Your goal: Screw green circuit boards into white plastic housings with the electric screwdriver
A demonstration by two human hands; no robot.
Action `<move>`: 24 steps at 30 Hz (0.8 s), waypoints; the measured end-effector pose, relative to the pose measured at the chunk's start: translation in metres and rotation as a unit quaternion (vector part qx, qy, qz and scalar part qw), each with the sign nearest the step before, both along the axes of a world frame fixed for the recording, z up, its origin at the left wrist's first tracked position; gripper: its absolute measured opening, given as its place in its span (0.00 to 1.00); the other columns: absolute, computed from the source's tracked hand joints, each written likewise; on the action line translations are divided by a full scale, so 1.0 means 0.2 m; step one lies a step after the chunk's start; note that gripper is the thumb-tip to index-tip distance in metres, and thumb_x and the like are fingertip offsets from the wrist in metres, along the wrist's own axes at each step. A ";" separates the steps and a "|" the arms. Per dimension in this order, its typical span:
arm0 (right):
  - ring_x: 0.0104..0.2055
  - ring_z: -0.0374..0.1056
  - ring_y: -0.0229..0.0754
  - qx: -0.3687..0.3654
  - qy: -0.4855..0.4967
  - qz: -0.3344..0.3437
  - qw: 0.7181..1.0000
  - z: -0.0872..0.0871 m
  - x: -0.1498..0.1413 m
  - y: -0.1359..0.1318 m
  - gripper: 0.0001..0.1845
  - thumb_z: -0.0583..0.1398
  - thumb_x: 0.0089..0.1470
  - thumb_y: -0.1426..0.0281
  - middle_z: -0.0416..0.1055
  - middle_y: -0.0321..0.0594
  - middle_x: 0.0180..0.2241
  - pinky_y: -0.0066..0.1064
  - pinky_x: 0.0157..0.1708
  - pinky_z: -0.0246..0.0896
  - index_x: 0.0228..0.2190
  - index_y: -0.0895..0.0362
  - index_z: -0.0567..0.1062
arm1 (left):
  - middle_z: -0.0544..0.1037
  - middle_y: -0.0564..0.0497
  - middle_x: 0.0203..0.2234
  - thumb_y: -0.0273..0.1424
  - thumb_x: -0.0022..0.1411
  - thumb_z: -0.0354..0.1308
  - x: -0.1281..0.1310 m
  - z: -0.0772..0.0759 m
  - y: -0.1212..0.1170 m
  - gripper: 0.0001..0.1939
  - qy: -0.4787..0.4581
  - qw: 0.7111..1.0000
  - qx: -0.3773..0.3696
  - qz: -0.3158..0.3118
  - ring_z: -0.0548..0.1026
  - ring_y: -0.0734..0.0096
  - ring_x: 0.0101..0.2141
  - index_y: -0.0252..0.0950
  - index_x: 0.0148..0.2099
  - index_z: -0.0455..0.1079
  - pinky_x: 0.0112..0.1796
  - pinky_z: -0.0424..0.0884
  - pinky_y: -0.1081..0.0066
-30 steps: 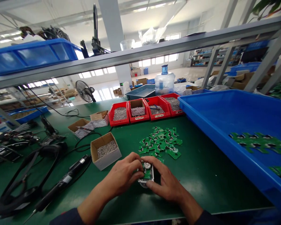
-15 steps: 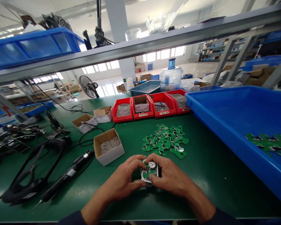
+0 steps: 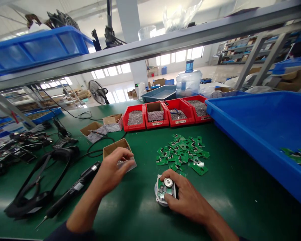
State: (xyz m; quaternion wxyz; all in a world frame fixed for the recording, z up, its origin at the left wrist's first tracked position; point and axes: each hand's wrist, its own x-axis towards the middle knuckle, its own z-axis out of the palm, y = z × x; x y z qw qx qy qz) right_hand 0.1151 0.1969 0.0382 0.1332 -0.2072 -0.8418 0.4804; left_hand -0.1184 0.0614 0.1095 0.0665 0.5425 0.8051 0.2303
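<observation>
My right hand (image 3: 188,197) grips a small white housing (image 3: 158,195) with a green circuit board (image 3: 161,191) inside it. A round metal part (image 3: 168,182) sits on the board, close to my index finger, and my thumb presses near the lower edge. Over the small cardboard box of screws (image 3: 107,150) hovers my left hand (image 3: 115,169), its fingers curved and the thumb a little apart from them. I see nothing between them. The hand hides most of the screws. Beyond the housing lies a loose pile of green circuit boards (image 3: 182,150).
Red bins (image 3: 134,126) of small metal parts line the back. On the right stands a large blue tray (image 3: 243,160) holding more boards. A black electric screwdriver (image 3: 77,184) and a black headband-like strap (image 3: 37,184) lie at left. A shelf (image 3: 140,48) crosses above.
My left hand has let go of the housing and moved left and up to the screw box. My right hand still holds the housing. The view has shifted slightly.
</observation>
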 end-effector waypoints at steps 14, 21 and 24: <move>0.29 0.63 0.38 -0.015 0.044 -0.002 0.999 -0.07 -0.01 0.01 0.19 0.59 0.43 0.76 0.67 0.30 0.30 0.28 0.30 0.55 0.40 0.52 0.70 | 0.78 0.48 0.40 0.38 0.68 0.59 -0.45 -0.22 0.27 0.12 0.057 0.956 -0.287 -0.009 0.77 0.64 0.41 0.33 0.44 0.74 0.46 0.74 0.57; 0.29 0.63 0.38 -0.022 0.039 -0.001 0.999 -0.07 -0.01 0.01 0.19 0.59 0.43 0.75 0.67 0.30 0.29 0.28 0.29 0.55 0.40 0.52 0.70 | 0.78 0.50 0.35 0.36 0.67 0.59 -0.43 -0.20 0.22 0.11 0.011 0.981 -0.191 0.036 0.76 0.66 0.37 0.33 0.39 0.74 0.43 0.73 0.61; 0.29 0.63 0.38 -0.018 0.034 -0.005 0.999 -0.06 -0.01 0.00 0.19 0.58 0.43 0.76 0.68 0.30 0.30 0.28 0.30 0.55 0.40 0.52 0.70 | 0.79 0.50 0.31 0.32 0.62 0.61 -0.44 -0.20 0.20 0.07 -0.029 0.989 -0.132 0.062 0.76 0.68 0.32 0.34 0.34 0.75 0.37 0.71 0.67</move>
